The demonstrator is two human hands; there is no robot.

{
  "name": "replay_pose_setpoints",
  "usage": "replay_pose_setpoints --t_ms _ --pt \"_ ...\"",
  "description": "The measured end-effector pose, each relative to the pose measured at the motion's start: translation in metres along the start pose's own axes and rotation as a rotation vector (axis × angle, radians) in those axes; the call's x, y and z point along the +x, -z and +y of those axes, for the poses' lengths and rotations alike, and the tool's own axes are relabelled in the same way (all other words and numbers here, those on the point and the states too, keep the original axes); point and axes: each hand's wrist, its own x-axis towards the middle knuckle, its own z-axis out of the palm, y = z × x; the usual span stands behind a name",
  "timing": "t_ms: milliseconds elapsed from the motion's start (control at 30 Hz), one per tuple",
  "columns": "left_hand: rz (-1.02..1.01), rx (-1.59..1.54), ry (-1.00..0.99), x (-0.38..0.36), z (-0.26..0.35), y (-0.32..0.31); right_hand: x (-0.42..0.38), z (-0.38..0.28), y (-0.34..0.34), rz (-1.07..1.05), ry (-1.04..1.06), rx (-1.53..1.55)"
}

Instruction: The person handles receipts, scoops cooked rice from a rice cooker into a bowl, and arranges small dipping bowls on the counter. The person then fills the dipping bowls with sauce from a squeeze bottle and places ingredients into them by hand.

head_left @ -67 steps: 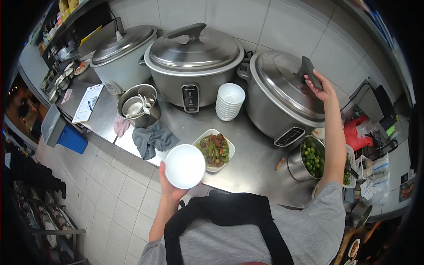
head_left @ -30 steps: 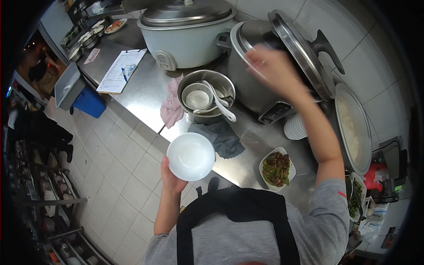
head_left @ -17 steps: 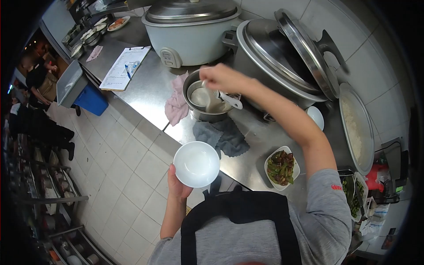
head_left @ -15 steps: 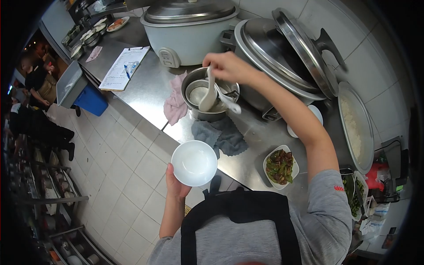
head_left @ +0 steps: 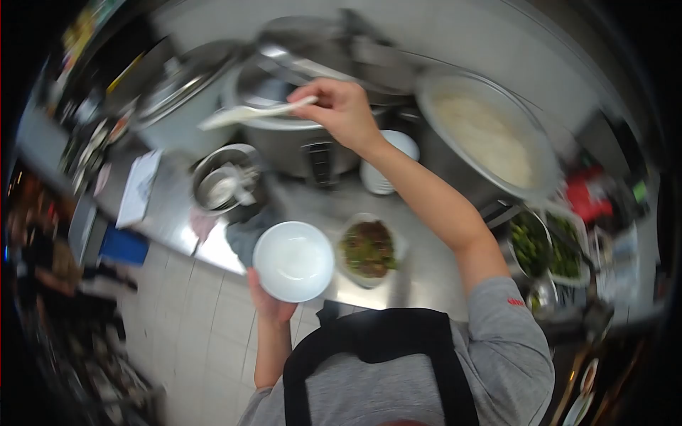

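Observation:
A white bowl (head_left: 293, 261) with nothing in it rests in my left hand (head_left: 271, 302), near the counter's front edge. My right hand (head_left: 339, 113) is closed on the handle of a white paddle (head_left: 245, 113), raised above the rice cooker (head_left: 288, 131). The paddle's blade points left. Below and left of it stands a metal pot (head_left: 226, 181) holding water and utensils. To the right, a large open pot (head_left: 426, 106) holds white rice (head_left: 483, 135). A dish of cooked green food (head_left: 368, 248) sits on the counter just right of my bowl.
Another cooker with a lid (head_left: 177, 92) stands at the back left. A clipboard (head_left: 138, 188), a pink cloth (head_left: 204, 225) and a grey cloth (head_left: 245, 238) lie on the counter. Containers of green vegetables (head_left: 529, 245) are at the right. People (head_left: 60, 266) are blurred at far left.
The view has swung to the right. My right hand has lifted the white paddle out of the metal pot. My left hand still holds the bowl.

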Motion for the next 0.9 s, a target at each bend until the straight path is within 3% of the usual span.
replay_pose_setpoints --t_ms 133,200,333,400,467,500,533,567,600,667,800,900 --pt "-0.132 0.005 0.028 0.025 -0.065 -0.053 -0.028 -0.086 0.148 0.317 0.261 -0.071" --pt "-0.243 -0.14 -0.005 0.042 -0.095 -0.084 -0.054 -0.121 0.234 0.339 0.219 -0.421" --pt "-0.215 -0.228 -0.042 0.086 -0.126 -0.166 -0.102 -0.152 0.359 0.075 -0.459 -1.128" --pt "-0.167 -0.132 -0.158 0.108 -0.138 -0.195 -0.128 -0.112 0.425 -0.137 -0.275 -1.432" --pt "-0.152 0.043 -0.298 0.133 -0.156 -0.213 -0.131 -0.104 0.442 -0.3 -0.619 -1.647" --pt "-0.121 0.143 -0.376 0.147 -0.167 -0.219 -0.129 -0.1 0.447 -0.303 -0.615 -1.645" --pt "-0.117 0.146 -0.376 0.158 -0.173 -0.234 -0.127 -0.099 0.442 -0.455 -0.699 -1.761" --pt "-0.138 0.355 -0.605 0.168 -0.178 -0.254 -0.124 -0.095 0.439 -0.612 -0.784 -1.871" --pt "-0.16 0.566 -0.83 0.175 -0.184 -0.266 -0.121 -0.087 0.437 -0.612 -0.789 -1.868" --pt "-0.175 0.634 -0.824 0.187 -0.198 -0.274 -0.118 -0.064 0.438 -0.784 -0.859 -2.089" --pt "-0.214 0.719 -0.841 0.205 -0.219 -0.265 -0.107 -0.034 0.453 -0.804 -0.694 -2.187" --pt "-0.25 0.753 -0.902 0.212 -0.229 -0.262 -0.091 -0.021 0.466 -0.967 -0.567 -2.327"
